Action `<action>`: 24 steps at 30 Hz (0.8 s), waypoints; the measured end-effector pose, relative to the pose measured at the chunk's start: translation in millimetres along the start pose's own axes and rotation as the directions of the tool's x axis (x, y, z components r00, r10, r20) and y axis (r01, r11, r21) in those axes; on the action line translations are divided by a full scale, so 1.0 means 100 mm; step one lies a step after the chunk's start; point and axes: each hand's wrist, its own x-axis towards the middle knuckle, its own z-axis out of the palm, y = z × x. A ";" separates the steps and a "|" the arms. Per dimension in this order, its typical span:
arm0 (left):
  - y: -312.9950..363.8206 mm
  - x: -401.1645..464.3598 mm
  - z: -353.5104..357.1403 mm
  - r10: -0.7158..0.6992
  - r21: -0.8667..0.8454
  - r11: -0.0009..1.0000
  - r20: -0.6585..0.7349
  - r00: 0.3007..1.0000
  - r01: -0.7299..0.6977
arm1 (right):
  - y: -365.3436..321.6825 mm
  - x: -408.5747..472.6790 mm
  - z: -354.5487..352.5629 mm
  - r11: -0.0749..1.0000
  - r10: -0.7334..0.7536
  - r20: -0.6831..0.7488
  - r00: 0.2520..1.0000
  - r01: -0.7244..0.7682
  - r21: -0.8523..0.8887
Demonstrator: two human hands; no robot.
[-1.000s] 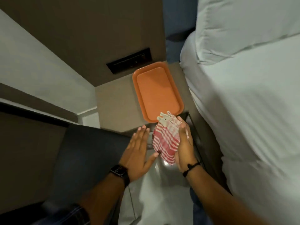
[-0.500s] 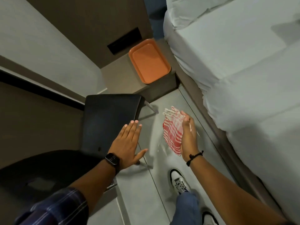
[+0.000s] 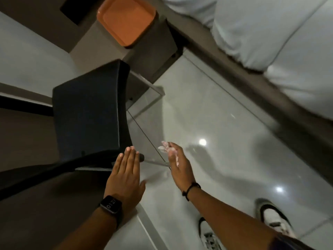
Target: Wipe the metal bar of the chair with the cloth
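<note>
Black chair (image 3: 88, 112), padded seat, stands left of centre with its metal bar (image 3: 144, 160) running along the floor at the near right corner. Your left hand (image 3: 126, 175): flat, fingers spread straight, laid by the seat's near edge, gripping nothing. Your right hand (image 3: 177, 164): curled around the cloth (image 3: 166, 148), mostly hidden, just above the bar's right end. Orange tray (image 3: 126, 18): far, on a brown side table (image 3: 153, 49).

the left wrist wore a black smartwatch (image 3: 111, 206) with a rectangular face showing pale digits on a black band. a thin black cord bracelet (image 3: 190, 190) circled the right wrist. both forearms were bare. the feet wore white sneakers (image 3: 273, 221) with black trim and patterned laces.
</note>
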 end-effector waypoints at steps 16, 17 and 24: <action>-0.06 0.36 0.57 0.203 0.421 0.895 -0.099 0.974 -0.144 | 1.12 0.44 1.62 0.983 -0.186 -0.169 0.968 0.184 -0.026; -0.06 0.37 0.57 0.221 0.424 0.891 -0.095 0.971 -0.161 | 1.14 0.47 1.63 0.979 -0.203 -0.196 0.959 0.198 -0.041; -0.11 0.40 0.58 0.249 0.445 0.876 -0.086 0.965 -0.186 | 1.54 0.67 1.61 0.996 -0.066 -0.386 0.920 0.084 0.029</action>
